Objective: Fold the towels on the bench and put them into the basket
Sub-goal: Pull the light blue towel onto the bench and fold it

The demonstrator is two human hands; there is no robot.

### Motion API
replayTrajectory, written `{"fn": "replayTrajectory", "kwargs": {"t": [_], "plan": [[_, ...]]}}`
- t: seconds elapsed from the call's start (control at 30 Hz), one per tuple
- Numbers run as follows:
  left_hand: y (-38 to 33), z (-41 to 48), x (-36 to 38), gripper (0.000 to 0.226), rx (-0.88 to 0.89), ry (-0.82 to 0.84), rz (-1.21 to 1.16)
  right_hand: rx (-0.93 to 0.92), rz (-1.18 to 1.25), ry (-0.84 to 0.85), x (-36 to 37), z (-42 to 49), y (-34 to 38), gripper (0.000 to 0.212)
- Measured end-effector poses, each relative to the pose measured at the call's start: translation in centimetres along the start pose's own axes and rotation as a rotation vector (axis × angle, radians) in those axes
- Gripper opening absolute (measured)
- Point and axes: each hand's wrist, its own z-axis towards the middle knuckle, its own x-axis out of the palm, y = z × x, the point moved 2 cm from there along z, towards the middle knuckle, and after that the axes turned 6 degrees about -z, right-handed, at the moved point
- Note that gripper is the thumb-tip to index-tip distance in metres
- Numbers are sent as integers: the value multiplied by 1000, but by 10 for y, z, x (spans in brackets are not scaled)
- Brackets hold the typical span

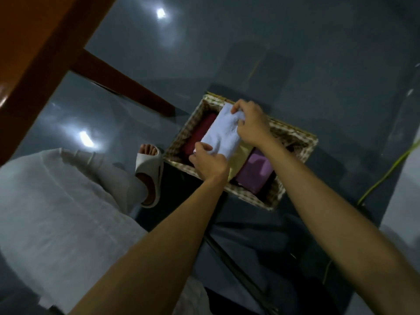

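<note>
A woven basket [297, 142] with a checked lining stands on the dark floor. Inside it lie a dark red towel [200, 133], a yellow towel [241, 158] and a purple folded towel [256, 173]. A folded white towel [221, 130] sits over the red and yellow ones. My left hand [209, 161] pinches its near end and my right hand [251, 123] grips its far end, both over the basket.
The brown wooden bench [34, 53] with its crossbar fills the upper left. My foot in a white sandal [148, 169] and a white trouser leg are just left of the basket. A green cable [386, 173] runs along the floor at the right.
</note>
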Motion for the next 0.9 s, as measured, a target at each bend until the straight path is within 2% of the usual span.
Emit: {"fn": "replayTrajectory", "kwargs": {"t": [0.13,0.23,0.4,0.5,0.6,0.63,0.7,0.77,0.8,0.9], "plan": [[12,-3,26,28,-63,50,-13,30,-63,-62,13,-9,-27,35],[22,-2,39,28,-128,64,-30,-35,-129,-131,20,-10,-34,39],[37,6,45,28,-101,86,31,-106,-199,-234,42,-18,-45,41],[40,13,46,23,-90,202,214,-50,-257,-224,64,-26,-55,42],[36,15,51,40,-116,401,454,76,-278,-156,81,-36,-60,41],[33,14,50,42,-71,423,586,108,-269,-154,84,-39,-61,40],[25,12,47,43,216,361,865,126,-271,-206,81,-41,-61,39],[24,10,47,46,558,358,960,82,-293,-231,79,-42,-57,35],[27,9,48,50,642,424,963,59,-274,-254,78,-43,-54,32],[47,22,46,59,608,628,1012,-18,-231,-200,89,-40,-61,44]]}}
